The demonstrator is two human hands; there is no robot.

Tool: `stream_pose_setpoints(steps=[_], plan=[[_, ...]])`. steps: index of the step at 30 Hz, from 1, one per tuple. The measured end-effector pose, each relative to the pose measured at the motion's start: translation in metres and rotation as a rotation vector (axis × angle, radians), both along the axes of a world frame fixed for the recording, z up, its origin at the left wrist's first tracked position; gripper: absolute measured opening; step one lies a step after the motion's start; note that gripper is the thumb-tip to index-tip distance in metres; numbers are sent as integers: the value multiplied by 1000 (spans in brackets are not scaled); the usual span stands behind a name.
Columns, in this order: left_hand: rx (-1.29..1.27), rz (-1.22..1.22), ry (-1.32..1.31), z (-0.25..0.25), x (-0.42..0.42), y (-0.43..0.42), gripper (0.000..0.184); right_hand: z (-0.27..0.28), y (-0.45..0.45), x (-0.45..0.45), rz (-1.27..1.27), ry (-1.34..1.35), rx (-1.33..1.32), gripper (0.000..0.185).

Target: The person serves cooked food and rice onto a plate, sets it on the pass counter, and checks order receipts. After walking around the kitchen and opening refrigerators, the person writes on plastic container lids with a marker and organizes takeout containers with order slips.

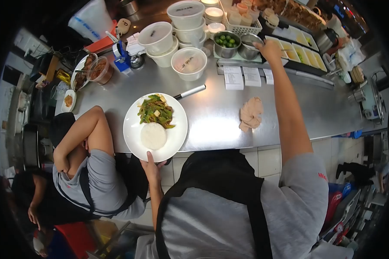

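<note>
White and round, the plate (180,129) is sitting in my left hand (151,168) in the head view, left of centre, carrying rice (154,136) and green vegetables (153,111). My thumb is pressing its lower rim; the other fingers are partly hiding underneath. At upper right, my right hand (270,50) is reaching to the metal pot (248,52), fingers curling; I cannot tell what they're pinching. A crumpled cloth (251,114) is lying on the steel counter (212,105).
</note>
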State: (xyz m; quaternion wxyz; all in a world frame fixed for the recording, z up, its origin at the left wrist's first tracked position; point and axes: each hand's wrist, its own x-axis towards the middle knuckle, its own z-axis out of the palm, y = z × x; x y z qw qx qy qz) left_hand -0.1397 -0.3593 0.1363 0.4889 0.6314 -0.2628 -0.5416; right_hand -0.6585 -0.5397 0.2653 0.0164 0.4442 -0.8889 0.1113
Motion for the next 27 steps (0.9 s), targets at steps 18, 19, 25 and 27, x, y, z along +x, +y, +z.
stream_pose_setpoints(steps=[18,19,25,27], plan=[[-51,-462,127,11,-14,-11,44,-93,196,45,-129,-1110,-606,15],[-33,-527,101,12,-20,-16,44,-67,203,47,-124,-1279,-705,15],[49,-904,-51,3,-52,-74,45,-67,191,60,144,-1099,-232,15],[-56,-973,-43,0,-68,-91,45,-89,169,72,333,-1074,-77,14]])
